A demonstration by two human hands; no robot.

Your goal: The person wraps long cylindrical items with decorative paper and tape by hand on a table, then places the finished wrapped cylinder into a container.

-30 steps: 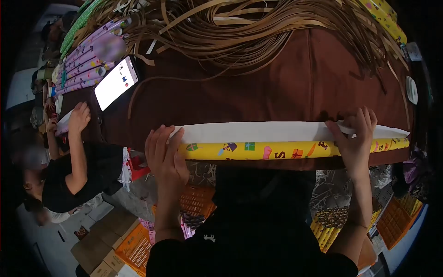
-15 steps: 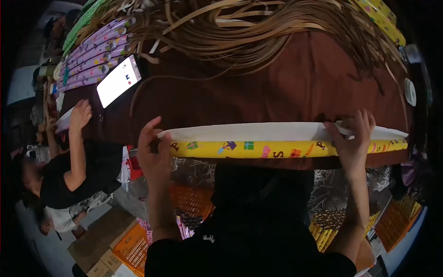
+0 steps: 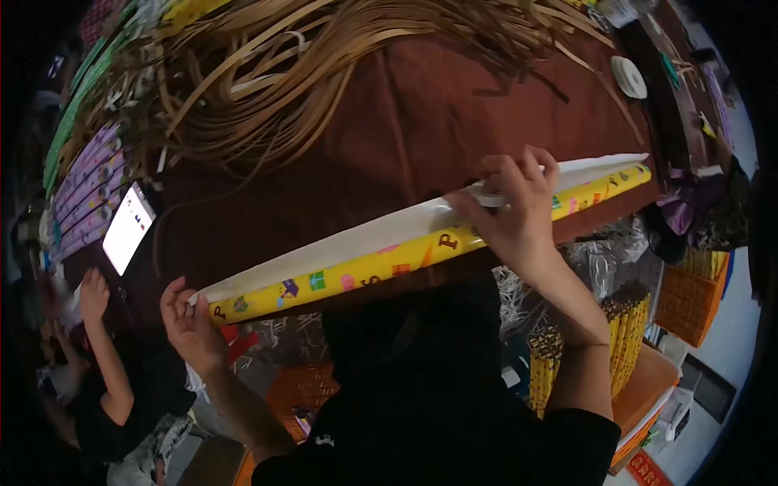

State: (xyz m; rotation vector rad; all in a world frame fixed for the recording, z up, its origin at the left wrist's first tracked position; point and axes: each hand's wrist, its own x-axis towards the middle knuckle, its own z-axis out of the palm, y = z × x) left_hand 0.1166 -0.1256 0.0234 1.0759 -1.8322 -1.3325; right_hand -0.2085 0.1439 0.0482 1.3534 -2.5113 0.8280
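Observation:
A long sheet of yellow printed wrapping paper [image 3: 373, 265], its white inner side showing along the far edge, is partly rolled and lies slanted across the near side of the table. My left hand [image 3: 193, 322] pinches its left end between thumb and fingers. Over the right half of the paper, my right hand [image 3: 519, 202] is curled, its thumb pointing left along the white side. Between the right thumb and fingers shows a pale rounded thing [image 3: 489, 199] that looks like a tape roll, mostly hidden by the fingers.
A heap of brown strips [image 3: 267, 97] covers the back of the brown table [image 3: 454, 105]. Lit phone [image 3: 128, 231] and purple rolls [image 3: 91, 194] lie left, near a co-worker's hand [image 3: 94, 296]. A white round roll [image 3: 629, 78] sits at right; yellow rolls [image 3: 628, 340] stand below.
My view has turned, so the paper now slants up to the right. My right hand has shifted left along the paper; my left hand stays at its left end.

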